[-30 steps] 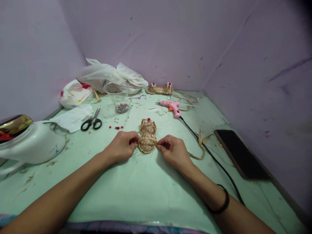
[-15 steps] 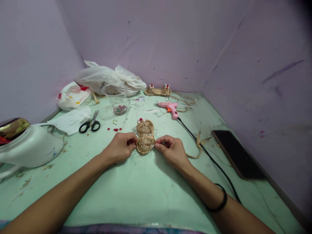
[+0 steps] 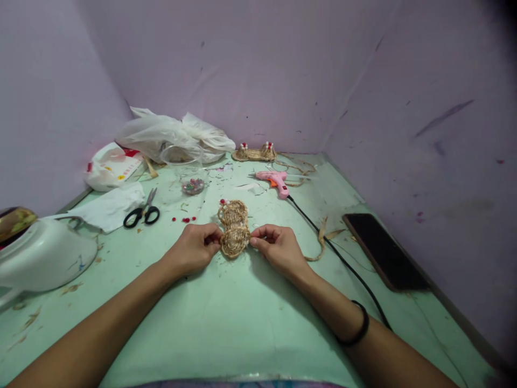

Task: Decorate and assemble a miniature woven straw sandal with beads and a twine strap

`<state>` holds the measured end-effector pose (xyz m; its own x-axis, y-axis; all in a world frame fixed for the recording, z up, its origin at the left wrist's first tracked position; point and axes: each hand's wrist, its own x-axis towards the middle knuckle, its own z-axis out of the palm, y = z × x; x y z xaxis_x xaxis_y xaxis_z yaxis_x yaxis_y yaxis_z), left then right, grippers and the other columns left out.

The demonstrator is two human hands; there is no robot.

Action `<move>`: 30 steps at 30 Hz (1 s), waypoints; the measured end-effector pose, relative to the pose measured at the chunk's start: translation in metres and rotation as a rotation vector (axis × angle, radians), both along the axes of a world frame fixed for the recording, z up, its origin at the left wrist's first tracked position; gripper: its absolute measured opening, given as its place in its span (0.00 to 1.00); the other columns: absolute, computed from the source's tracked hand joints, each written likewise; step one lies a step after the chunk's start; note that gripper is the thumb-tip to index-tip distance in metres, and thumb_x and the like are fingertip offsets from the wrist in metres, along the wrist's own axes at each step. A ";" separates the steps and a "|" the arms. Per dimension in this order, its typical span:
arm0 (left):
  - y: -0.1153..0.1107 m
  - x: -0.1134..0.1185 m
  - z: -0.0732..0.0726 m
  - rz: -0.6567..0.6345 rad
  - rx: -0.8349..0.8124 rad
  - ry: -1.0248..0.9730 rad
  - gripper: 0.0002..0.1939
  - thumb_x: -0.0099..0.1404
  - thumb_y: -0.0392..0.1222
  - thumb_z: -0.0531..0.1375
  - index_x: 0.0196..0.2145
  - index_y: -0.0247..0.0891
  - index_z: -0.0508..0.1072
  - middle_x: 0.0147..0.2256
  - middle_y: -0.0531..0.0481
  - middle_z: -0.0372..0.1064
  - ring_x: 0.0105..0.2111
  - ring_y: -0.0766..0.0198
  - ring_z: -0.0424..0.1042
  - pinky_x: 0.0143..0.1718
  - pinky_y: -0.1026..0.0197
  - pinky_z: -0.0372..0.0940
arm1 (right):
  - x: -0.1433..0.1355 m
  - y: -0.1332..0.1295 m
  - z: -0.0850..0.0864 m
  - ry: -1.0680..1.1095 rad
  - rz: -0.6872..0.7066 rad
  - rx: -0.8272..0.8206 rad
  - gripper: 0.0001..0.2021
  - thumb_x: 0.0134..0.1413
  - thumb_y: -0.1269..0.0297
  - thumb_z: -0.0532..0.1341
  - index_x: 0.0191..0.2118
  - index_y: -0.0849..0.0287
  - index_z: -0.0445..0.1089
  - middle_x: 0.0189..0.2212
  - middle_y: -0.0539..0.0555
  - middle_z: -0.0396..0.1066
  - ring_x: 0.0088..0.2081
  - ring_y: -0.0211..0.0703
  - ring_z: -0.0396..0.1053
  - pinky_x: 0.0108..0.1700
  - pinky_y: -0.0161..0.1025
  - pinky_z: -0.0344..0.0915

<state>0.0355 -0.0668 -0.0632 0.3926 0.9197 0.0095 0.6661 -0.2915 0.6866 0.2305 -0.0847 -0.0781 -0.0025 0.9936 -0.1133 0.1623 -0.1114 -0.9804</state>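
Clear plastic cup [image 3: 193,175] at desk [image 3: 226,312] rear holds coloured beads. Woven straw sole [image 3: 234,228] lies mid-desk, long axis running away from the person, beaded end far. Left hand [image 3: 194,249] and right hand [image 3: 278,249] fingers pinch its near end from either side.

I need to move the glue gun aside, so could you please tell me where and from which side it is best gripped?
Probably by the handle of the pink glue gun, coming from the near right. It lies flat on the green table with the handle angled toward the person and the nozzle pointing left. The black cord leaves the handle's end, so allow it slack. Both hands are busy with the woven sandal.
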 end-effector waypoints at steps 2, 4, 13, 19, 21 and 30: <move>0.000 0.000 0.000 0.000 -0.004 0.005 0.05 0.50 0.33 0.55 0.25 0.33 0.70 0.19 0.55 0.63 0.21 0.70 0.59 0.22 0.68 0.54 | 0.001 0.000 -0.001 0.006 -0.002 0.000 0.07 0.36 0.65 0.61 0.25 0.63 0.70 0.18 0.47 0.65 0.18 0.30 0.54 0.21 0.31 0.50; 0.000 -0.001 0.001 0.000 -0.009 0.006 0.05 0.50 0.33 0.55 0.25 0.33 0.70 0.20 0.55 0.63 0.21 0.70 0.60 0.22 0.68 0.55 | 0.001 0.000 -0.001 0.009 -0.007 0.001 0.07 0.36 0.65 0.61 0.25 0.63 0.70 0.18 0.47 0.65 0.18 0.30 0.54 0.21 0.31 0.50; 0.000 -0.001 0.002 -0.027 -0.059 -0.038 0.08 0.51 0.34 0.54 0.29 0.33 0.71 0.21 0.54 0.64 0.23 0.69 0.61 0.24 0.67 0.56 | 0.001 0.001 -0.004 0.004 -0.013 -0.001 0.07 0.36 0.65 0.61 0.25 0.63 0.70 0.16 0.46 0.64 0.17 0.30 0.53 0.20 0.31 0.49; 0.002 -0.004 -0.001 -0.058 -0.081 -0.053 0.10 0.53 0.35 0.54 0.32 0.34 0.72 0.23 0.54 0.65 0.24 0.68 0.61 0.25 0.66 0.57 | 0.001 0.001 -0.005 -0.002 -0.009 0.005 0.07 0.37 0.65 0.62 0.25 0.63 0.70 0.17 0.46 0.64 0.17 0.30 0.54 0.20 0.30 0.50; 0.002 -0.004 -0.001 -0.067 -0.082 -0.062 0.10 0.53 0.34 0.53 0.32 0.34 0.72 0.23 0.54 0.64 0.24 0.68 0.61 0.25 0.66 0.57 | 0.001 0.001 -0.005 0.002 -0.004 0.007 0.06 0.37 0.65 0.62 0.25 0.62 0.69 0.16 0.46 0.63 0.17 0.30 0.54 0.19 0.30 0.50; 0.000 0.000 -0.005 -0.039 0.014 -0.013 0.09 0.54 0.34 0.53 0.30 0.34 0.72 0.22 0.54 0.64 0.22 0.69 0.59 0.24 0.67 0.55 | -0.001 -0.003 -0.002 0.071 0.029 -0.011 0.08 0.39 0.66 0.60 0.30 0.59 0.64 0.22 0.47 0.67 0.16 0.30 0.57 0.16 0.29 0.56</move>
